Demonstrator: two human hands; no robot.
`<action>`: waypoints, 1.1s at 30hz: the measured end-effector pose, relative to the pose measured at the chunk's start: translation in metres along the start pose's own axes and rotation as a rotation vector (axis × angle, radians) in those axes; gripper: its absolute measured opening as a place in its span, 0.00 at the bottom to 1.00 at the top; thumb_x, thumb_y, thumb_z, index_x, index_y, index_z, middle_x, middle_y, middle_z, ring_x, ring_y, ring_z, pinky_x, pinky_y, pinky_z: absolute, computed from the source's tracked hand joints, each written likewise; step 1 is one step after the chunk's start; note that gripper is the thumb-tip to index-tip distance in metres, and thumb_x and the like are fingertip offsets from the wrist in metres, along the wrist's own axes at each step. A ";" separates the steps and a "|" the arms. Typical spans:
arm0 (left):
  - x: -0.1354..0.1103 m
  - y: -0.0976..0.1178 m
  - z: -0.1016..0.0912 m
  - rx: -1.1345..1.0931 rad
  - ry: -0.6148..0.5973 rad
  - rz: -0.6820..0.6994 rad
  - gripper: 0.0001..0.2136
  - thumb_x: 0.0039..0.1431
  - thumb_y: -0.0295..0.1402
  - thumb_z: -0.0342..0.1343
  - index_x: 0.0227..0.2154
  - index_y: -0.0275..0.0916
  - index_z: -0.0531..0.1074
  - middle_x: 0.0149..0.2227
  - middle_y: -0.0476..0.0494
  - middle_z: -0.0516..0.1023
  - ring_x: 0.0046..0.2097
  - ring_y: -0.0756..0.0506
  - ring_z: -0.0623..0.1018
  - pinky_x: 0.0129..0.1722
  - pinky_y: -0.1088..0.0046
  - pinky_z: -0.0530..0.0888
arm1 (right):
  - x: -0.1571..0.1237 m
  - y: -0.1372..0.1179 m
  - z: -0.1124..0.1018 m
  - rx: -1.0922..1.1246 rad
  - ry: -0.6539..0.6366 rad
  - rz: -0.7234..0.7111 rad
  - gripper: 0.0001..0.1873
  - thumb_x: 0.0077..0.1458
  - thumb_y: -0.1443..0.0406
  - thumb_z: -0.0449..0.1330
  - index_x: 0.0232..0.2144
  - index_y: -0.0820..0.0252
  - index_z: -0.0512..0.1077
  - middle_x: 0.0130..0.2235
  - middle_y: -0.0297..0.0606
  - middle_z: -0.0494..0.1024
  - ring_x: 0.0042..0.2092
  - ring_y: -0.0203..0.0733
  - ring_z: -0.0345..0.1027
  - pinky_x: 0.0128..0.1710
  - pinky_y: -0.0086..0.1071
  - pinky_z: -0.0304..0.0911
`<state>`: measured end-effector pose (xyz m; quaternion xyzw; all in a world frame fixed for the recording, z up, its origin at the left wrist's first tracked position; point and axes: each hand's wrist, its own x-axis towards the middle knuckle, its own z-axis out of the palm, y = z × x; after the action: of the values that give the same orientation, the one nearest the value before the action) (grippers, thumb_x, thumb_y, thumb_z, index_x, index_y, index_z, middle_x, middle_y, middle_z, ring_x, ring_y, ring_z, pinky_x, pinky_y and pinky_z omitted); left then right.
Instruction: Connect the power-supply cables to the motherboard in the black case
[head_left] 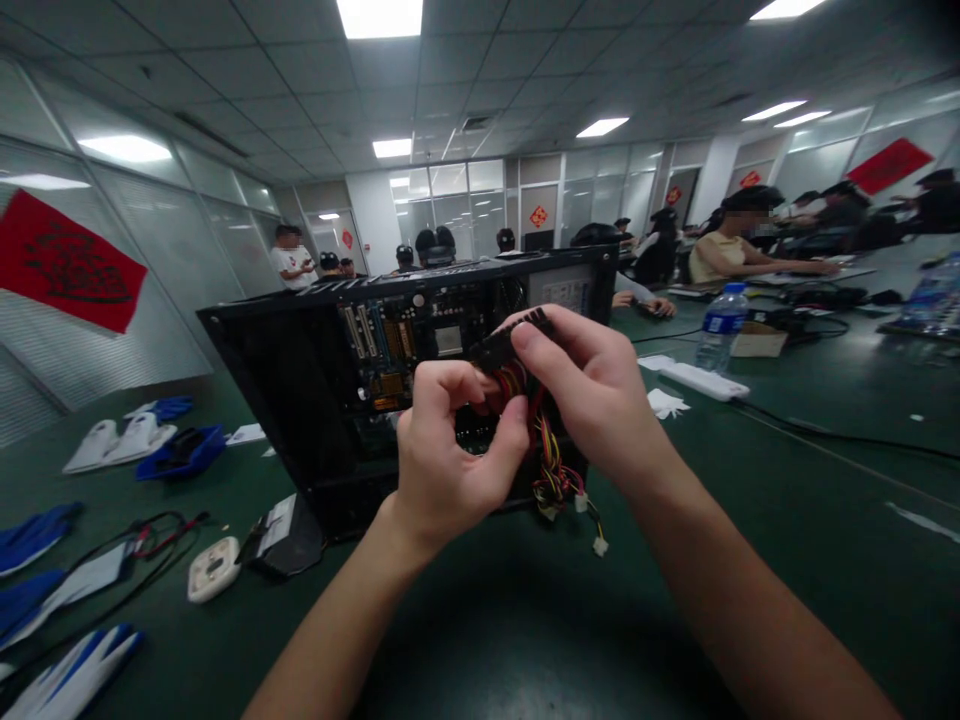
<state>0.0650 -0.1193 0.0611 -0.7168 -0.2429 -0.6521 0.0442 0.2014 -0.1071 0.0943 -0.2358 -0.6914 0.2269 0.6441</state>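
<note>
We find right hand (596,395) pinching black connector (504,345), left hand (450,445) curled round wire bundle (513,379). Uneven pull could strain it; loose plugs (580,502) by case (277,400), lower right corner, could snag.

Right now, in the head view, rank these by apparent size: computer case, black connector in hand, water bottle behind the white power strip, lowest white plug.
1. Computer case
2. Water bottle and black connector: too close to rank; the connector is nearer the camera and partly covered by the right hand.
3. White plug
</note>
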 end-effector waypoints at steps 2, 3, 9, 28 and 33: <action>-0.001 0.001 -0.001 0.033 -0.020 0.023 0.13 0.58 0.27 0.61 0.39 0.43 0.60 0.35 0.51 0.70 0.35 0.52 0.77 0.36 0.76 0.75 | 0.003 0.000 -0.003 0.025 -0.021 0.010 0.20 0.64 0.49 0.58 0.33 0.58 0.74 0.32 0.34 0.73 0.35 0.39 0.69 0.34 0.30 0.67; -0.001 0.001 -0.001 0.050 -0.029 0.033 0.14 0.58 0.27 0.61 0.39 0.42 0.60 0.35 0.51 0.70 0.35 0.52 0.77 0.35 0.76 0.75 | 0.004 0.000 -0.004 0.034 -0.035 0.011 0.19 0.64 0.49 0.57 0.34 0.58 0.74 0.33 0.35 0.74 0.35 0.39 0.70 0.34 0.30 0.68; 0.001 0.004 -0.005 0.143 -0.051 0.081 0.13 0.56 0.26 0.60 0.39 0.42 0.61 0.34 0.50 0.72 0.33 0.50 0.76 0.34 0.74 0.75 | 0.002 -0.005 -0.015 0.017 -0.196 0.025 0.15 0.63 0.52 0.61 0.41 0.57 0.75 0.34 0.34 0.75 0.35 0.39 0.72 0.33 0.31 0.69; 0.005 0.004 -0.004 0.350 -0.124 0.249 0.09 0.54 0.24 0.55 0.31 0.42 0.59 0.27 0.53 0.65 0.27 0.52 0.67 0.30 0.73 0.67 | 0.003 0.003 -0.017 -0.174 -0.221 0.041 0.28 0.58 0.65 0.61 0.60 0.55 0.64 0.41 0.35 0.76 0.39 0.44 0.73 0.40 0.35 0.71; 0.003 0.003 -0.002 0.298 -0.128 0.158 0.10 0.54 0.24 0.55 0.28 0.42 0.58 0.25 0.54 0.63 0.26 0.52 0.66 0.28 0.73 0.65 | 0.005 0.006 -0.019 -0.113 -0.280 0.047 0.28 0.58 0.65 0.60 0.60 0.54 0.64 0.42 0.34 0.76 0.40 0.43 0.73 0.40 0.35 0.71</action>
<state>0.0644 -0.1219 0.0651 -0.7591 -0.2820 -0.5565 0.1857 0.2199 -0.0992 0.0957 -0.2539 -0.7804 0.2333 0.5216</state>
